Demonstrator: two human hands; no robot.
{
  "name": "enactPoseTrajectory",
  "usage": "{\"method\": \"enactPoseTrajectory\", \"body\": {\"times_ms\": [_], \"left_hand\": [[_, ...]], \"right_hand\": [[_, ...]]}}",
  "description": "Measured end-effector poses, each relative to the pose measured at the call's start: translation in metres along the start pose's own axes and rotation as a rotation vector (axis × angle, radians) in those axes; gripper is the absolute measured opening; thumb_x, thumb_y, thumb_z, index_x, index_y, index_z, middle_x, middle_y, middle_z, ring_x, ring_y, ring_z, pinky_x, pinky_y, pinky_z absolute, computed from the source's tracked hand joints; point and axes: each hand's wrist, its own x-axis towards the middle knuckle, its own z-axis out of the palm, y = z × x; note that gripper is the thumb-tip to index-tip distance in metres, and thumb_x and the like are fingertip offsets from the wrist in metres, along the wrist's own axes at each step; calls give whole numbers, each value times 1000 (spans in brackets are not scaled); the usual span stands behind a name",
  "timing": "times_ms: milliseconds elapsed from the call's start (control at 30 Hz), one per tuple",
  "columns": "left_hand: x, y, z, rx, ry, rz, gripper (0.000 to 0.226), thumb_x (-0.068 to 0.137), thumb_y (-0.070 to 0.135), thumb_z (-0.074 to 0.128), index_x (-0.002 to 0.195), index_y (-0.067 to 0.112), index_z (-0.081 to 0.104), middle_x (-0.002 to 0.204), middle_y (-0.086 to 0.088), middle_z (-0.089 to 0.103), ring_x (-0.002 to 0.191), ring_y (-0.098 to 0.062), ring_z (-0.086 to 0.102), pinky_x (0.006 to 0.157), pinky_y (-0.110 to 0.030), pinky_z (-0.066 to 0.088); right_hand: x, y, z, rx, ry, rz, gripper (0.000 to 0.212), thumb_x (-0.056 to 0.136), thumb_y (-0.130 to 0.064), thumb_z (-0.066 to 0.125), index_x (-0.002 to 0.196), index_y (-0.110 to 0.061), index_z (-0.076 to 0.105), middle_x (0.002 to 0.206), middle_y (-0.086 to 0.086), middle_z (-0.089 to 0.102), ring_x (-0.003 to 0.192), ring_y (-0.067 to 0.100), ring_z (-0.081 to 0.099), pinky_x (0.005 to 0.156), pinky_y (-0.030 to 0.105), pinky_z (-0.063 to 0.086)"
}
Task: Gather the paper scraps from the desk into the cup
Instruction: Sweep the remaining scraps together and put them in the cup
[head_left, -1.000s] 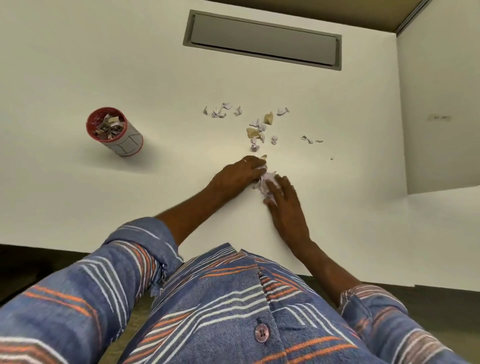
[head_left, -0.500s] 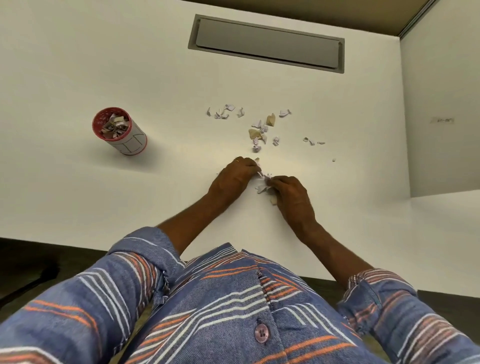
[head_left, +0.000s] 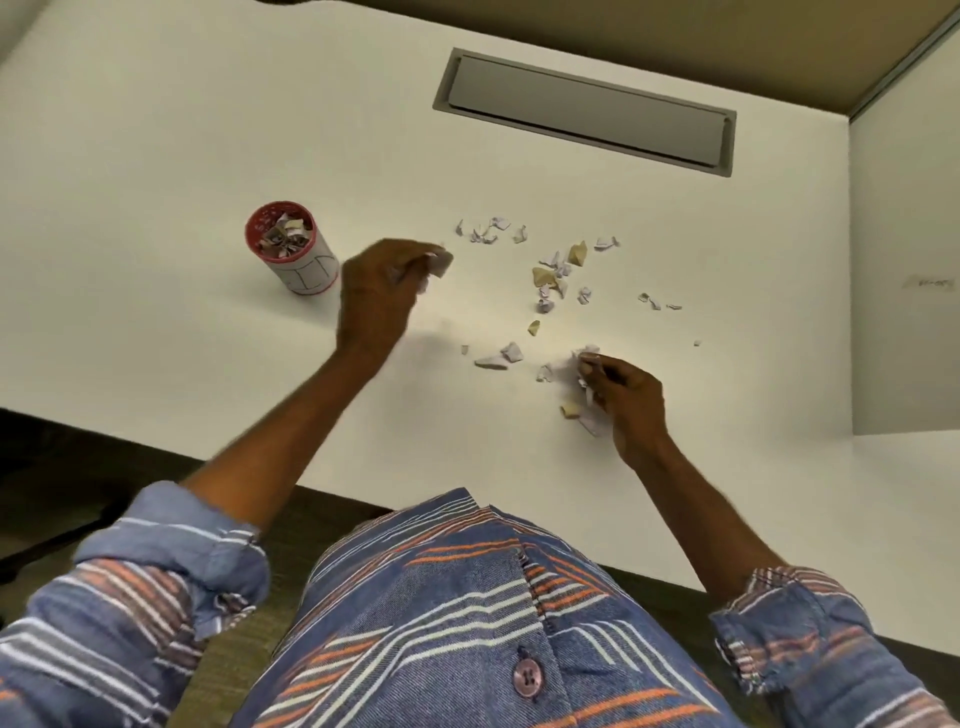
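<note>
Half a second ago both hands were pressed together over one small heap of scraps near the middle of the desk; now they have parted. Carrying a pinch of paper, the left hand (head_left: 382, 283) has swung up and to the left and is raised just right of the cup (head_left: 292, 248), blurred with motion, its fingers closed around a few white scraps that stick out at the fingertips. It looks like the carry to the cup is under way, with the drop not yet made.

Back at the right side, the right hand (head_left: 621, 392) sits low on the desk (head_left: 156, 156), fingers curled on a crumpled white bit at its fingertips, with a few more pieces lying under and beside the palm. Whether it has lifted that bit clear of the surface I cannot tell.

Already holding a mound of white and tan scraps, the cup stands upright at the left. Plenty remains outside it: loose scraps (head_left: 550, 275) spread across the far middle of the desk, a couple of larger white pieces (head_left: 501, 357) lie between the two hands, and tiny flecks sit further right. So the job is well started but far from finished.
</note>
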Motion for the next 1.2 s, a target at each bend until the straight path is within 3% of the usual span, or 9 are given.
{"method": "enactPoseTrajectory", "body": {"times_ms": [100,233,300,400,533,667,767,1000,1200], "left_hand": [[27,0,-49,102,79,-3,18,87,16,64,91,6,79,80,-12,74,73,-20,68,68,-19,50],[55,-11,-104,248,141,-45,16,87,13,66,96,12,79,94,-1,76,82,3,68,77,-11,50],[66,-18,-123,323,85,-72,18,88,17,67,100,10,78,100,-5,77,94,-5,70,82,-9,49],[76,-29,-138,565,-98,-122,25,90,27,70,106,10,78,98,-14,76,98,-23,70,81,-21,47],[85,-32,-137,676,-177,-193,25,88,22,73,109,9,77,110,-15,74,104,-31,69,82,-27,47],[95,-32,-140,643,-206,-246,23,81,20,77,104,14,79,107,-10,76,102,-26,70,82,-27,51],[100,-32,-149,618,-250,-239,31,80,20,79,111,14,77,114,-8,74,109,-25,68,87,-27,50],[102,-45,-171,350,-306,-283,31,96,9,54,118,17,74,121,-2,72,114,-13,64,84,-19,46],[96,-56,-182,111,-357,-336,53,87,-17,39,126,6,66,126,-12,68,120,-22,64,106,-42,51]], "right_hand": [[-1,0,-7,75,-33,25,13,89,-12,74,96,-23,79,78,-8,76,71,6,65,63,16,51],[-3,1,-11,118,-14,47,14,90,-11,73,100,-20,78,89,-6,76,86,12,64,76,24,50],[-5,1,-10,155,3,56,16,90,-11,72,105,-15,76,99,2,75,95,18,63,87,33,50],[-9,0,-4,206,17,70,25,91,-7,70,115,-5,72,110,10,72,104,24,65,101,40,50],[-16,-1,12,209,35,62,23,91,-7,70,114,-7,72,110,7,75,103,23,67,98,34,54],[-22,-5,32,199,9,41,24,91,-11,72,115,-11,75,113,3,77,104,20,70,92,26,57],[-25,-13,53,184,-21,31,22,90,-13,74,112,-15,77,109,0,77,99,16,70,91,24,56],[-29,-60,145,203,-197,5,26,91,-5,71,116,-1,72,118,15,73,101,21,69,97,30,57],[-26,-113,258,23,-380,-126,16,87,-9,77,103,-6,77,83,8,73,81,18,66,80,27,55]]}}
